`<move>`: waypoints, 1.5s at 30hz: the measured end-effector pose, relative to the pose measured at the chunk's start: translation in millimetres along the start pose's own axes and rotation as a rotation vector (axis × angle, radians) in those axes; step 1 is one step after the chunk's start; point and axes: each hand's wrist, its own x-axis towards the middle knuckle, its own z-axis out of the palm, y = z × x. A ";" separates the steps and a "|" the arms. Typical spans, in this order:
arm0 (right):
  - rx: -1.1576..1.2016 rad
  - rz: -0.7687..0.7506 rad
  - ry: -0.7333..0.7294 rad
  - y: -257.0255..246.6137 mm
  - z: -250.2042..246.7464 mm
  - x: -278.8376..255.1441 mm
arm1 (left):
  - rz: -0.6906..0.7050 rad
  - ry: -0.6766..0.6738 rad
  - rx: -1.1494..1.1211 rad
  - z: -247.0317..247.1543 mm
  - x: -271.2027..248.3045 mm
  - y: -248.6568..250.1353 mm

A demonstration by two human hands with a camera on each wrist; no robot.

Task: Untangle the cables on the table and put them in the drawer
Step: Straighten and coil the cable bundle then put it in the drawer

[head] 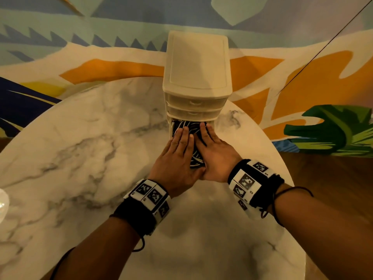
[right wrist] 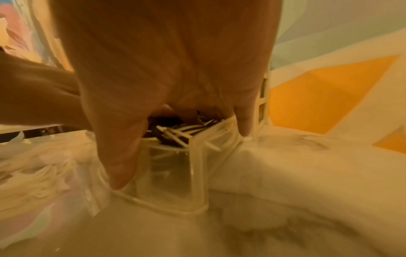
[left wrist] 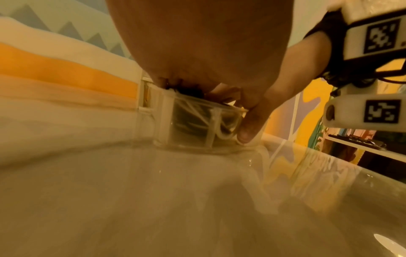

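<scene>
A small white drawer unit [head: 196,61] stands at the far side of the marble table. Its clear bottom drawer [left wrist: 186,121] [right wrist: 171,173] is pulled out toward me and holds a heap of black and white cables [head: 196,158] [right wrist: 173,132]. My left hand [head: 181,142] and right hand [head: 210,142] lie flat side by side on top of the cables, fingers straight and pointing at the unit. In the right wrist view my thumb reaches down the drawer's front wall and my little finger down its right side. The drawer's front is hidden under my hands in the head view.
The two upper drawers [head: 193,103] are pushed in. The round marble table [head: 80,158] spreads left and toward me, its edge curving at the right over a wooden floor [head: 333,178]. A painted wall stands close behind the unit. A clear object [head: 3,205] sits at the far left.
</scene>
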 end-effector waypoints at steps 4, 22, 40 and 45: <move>0.059 0.029 0.062 -3.6 3.0 7.2 | 0.001 -0.004 -0.045 -9.0 12.1 -7.2; 0.039 0.074 0.147 -15.5 7.4 -1.2 | 0.072 -0.051 0.097 -21.4 11.2 -18.4; 0.087 0.021 0.144 -0.7 2.2 0.8 | 0.063 0.107 0.063 -17.4 17.7 -21.8; 0.141 0.033 0.240 -2.9 0.8 9.2 | -0.012 0.204 -0.067 -20.6 17.8 -15.9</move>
